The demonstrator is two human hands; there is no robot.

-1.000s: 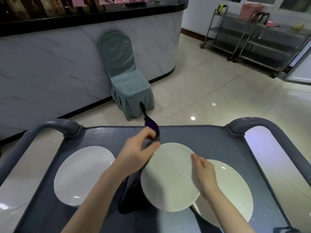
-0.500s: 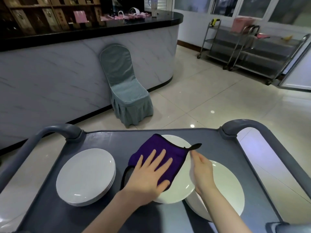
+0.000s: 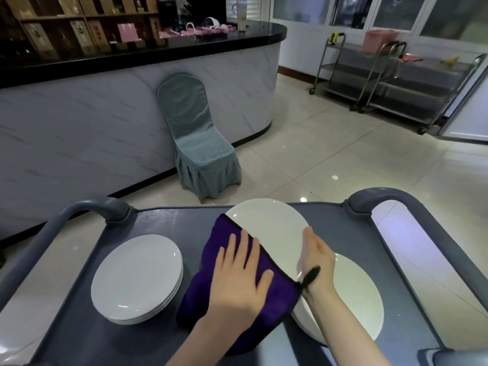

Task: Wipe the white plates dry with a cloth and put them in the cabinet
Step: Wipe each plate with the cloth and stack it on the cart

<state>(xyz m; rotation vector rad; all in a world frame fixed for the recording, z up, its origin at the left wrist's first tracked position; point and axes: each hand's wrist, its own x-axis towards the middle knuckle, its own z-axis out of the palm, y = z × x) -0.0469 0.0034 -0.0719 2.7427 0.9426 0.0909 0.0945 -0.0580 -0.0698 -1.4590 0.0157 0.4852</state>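
Though stiff, handles as slick and breakable: take white plate (image 3: 269,225) by rim, support beneath. Holds it above cart (image 3: 158,223), overlapping right stack (image 3: 356,294). Presses purple cloth (image 3: 195,299) down with left grip (image 3: 237,281), flat, fingers spread; braces rim with right grip (image 3: 318,256), finger curl cannot tell. Versus earlier: bares more far plate, cloth drawn nearer.

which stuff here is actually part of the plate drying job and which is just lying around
In the job: purple cloth, under the left hand; plate being wiped, held by the right hand; left plate stack; right plates; cart.
Just around: covered chair, steel trolleys, tumbler on the counter.
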